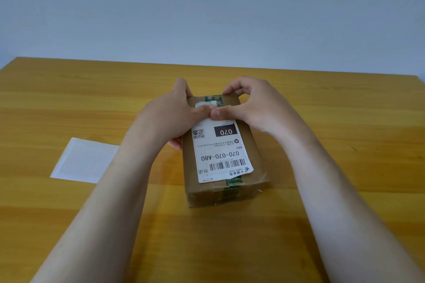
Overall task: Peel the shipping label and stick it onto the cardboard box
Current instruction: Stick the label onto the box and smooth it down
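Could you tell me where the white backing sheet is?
In the head view, the backing sheet lies flat on the table, left of the cardboard box.

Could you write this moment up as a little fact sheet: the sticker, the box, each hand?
box: cardboard box lying flat on the wooden table, green-printed tape along its top
label: shipping label on the box's top face, print upside down to the camera
left: left hand grips the box's left side, thumb pressing the label's far end
right: right hand holds the box's far edge, thumb beside the left thumb on the label
also: white sheet left of the box, probably the peeled backing
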